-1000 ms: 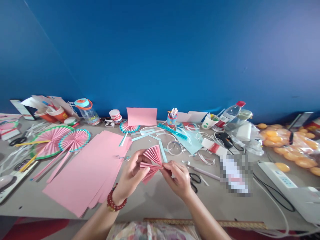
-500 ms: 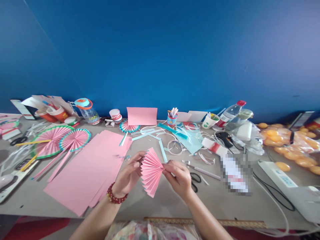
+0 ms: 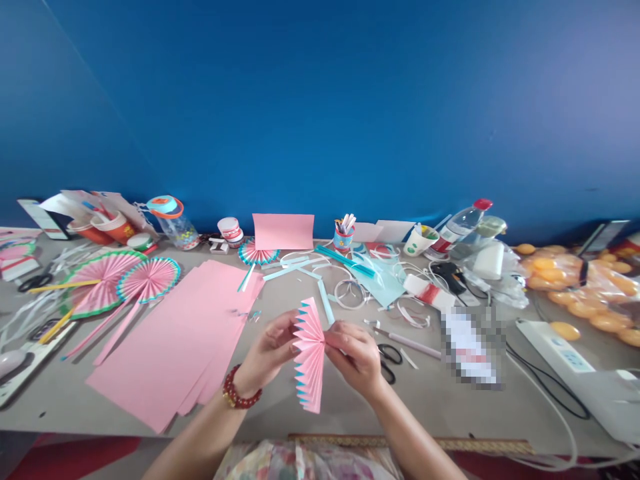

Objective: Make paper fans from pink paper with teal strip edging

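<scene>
A pink pleated paper fan [image 3: 309, 353] with a blue zigzag edge is held upright above the grey table [image 3: 320, 400]. My left hand [image 3: 270, 350], with a red bead bracelet at its wrist, pinches the fan's left side. My right hand [image 3: 356, 355] pinches the fan's folded centre from the right. Both hands are closed on the fan. A stack of pink paper sheets [image 3: 175, 340] lies flat just left of my left hand.
Two finished round fans [image 3: 120, 283] lie at the left. Black scissors [image 3: 389, 360] rest right of my right hand. Paper strips, tape rolls, cups, a water bottle [image 3: 457, 230], a white power strip [image 3: 575, 363] and bagged oranges [image 3: 575, 280] crowd the back and right.
The fan has spread wider and turned, so its blue zigzag edge now faces me. Both hands stayed on it, shifting slightly.
</scene>
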Demonstrator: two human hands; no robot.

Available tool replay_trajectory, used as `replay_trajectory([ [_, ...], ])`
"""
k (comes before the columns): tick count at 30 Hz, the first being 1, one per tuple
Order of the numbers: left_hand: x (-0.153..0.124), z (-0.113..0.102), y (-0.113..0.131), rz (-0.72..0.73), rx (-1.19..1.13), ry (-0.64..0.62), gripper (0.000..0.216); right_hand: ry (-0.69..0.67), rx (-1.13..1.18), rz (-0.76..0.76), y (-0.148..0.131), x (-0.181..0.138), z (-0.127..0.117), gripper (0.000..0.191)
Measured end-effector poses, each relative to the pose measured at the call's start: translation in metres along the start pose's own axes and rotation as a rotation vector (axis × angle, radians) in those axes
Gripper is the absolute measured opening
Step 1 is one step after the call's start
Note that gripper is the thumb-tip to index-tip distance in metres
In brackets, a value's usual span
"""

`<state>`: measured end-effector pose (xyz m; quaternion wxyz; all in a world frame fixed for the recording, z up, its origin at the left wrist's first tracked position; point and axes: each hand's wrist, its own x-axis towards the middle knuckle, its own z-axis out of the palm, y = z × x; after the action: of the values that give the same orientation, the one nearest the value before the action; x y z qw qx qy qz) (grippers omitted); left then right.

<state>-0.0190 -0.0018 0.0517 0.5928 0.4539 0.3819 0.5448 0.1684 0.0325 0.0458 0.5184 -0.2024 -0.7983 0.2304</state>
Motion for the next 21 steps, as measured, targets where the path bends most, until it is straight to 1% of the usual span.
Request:
replay_trajectory([
  [3,0.0009,0.0015,0.0,0.059,-0.01,-0.023,0.036,-0.016,0.01,-0.01,0.0003,0.0004,-0.0016,0.013],
  [6,0.0015,0.0016,0.0014,0.076,0.014,-0.04,0.034,-0.039,0.016,-0.02,0.0013,0.0005,-0.0033,0.013],
  [9,0.0022,-0.0004,0.0014,0.092,0.088,-0.038,0.036,-0.059,0.021,-0.028,0.0026,0.0011,-0.0048,0.014],
  [16,0.0003,-0.0059,-0.0011,0.219,0.336,-0.035,0.03,-0.095,0.072,-0.06,0.0043,0.005,-0.0073,0.013],
  [19,-0.0017,-0.0056,-0.0004,0.289,0.382,-0.034,0.028,-0.09,0.078,-0.072,0.0033,0.006,-0.0082,0.012],
  [21,-0.003,-0.0053,-0.0009,0.31,0.391,-0.022,0.03,-0.093,0.074,-0.074,0.0024,0.0066,-0.0088,0.012],
])
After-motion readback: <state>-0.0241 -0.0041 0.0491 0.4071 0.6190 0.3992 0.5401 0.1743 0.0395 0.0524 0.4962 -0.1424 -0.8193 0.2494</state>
